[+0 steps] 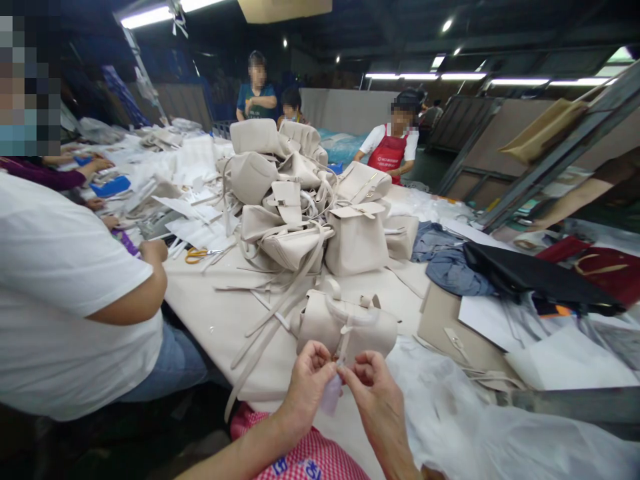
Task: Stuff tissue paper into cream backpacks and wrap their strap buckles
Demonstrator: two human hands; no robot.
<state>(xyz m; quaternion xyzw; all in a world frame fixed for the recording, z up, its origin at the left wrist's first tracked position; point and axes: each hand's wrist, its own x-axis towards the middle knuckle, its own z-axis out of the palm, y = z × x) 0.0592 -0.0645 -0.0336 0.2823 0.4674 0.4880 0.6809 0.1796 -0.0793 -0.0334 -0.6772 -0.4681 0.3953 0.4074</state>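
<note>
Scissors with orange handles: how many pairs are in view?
1. The orange-handled metal scissors lie on the pale tabletop, left of the heaped beige bags. More may be hidden under the loose white sheets.

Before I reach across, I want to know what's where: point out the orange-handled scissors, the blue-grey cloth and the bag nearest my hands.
Orange-handled scissors [205, 253]: head view, where handles meet blades.
Blue-grey cloth [457, 270]: head view, crumpled middle.
Bag [371, 330]: head view, front.
</note>
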